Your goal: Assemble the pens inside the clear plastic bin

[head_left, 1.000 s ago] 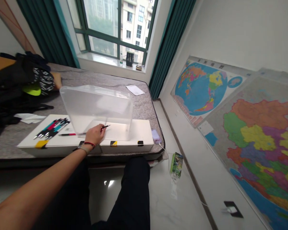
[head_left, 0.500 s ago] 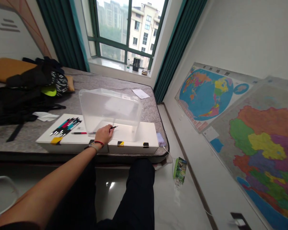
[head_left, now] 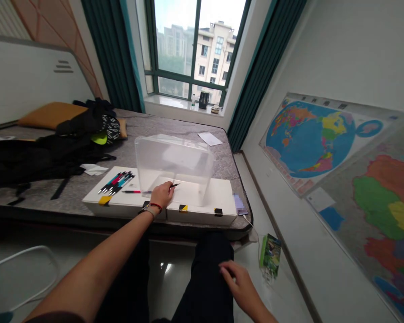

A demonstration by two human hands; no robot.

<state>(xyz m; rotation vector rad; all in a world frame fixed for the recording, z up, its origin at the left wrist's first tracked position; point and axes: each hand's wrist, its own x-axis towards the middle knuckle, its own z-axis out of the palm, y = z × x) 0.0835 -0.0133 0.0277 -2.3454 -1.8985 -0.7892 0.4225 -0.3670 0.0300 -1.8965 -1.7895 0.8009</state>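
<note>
Over white boxes [head_left: 220, 192], left hand [head_left: 162, 194] holding pen [head_left: 175, 185]

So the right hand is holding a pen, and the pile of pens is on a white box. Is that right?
Not quite. The head view shows the left hand holding a pen, not the right hand. The pile of pens is on a white box.
</note>
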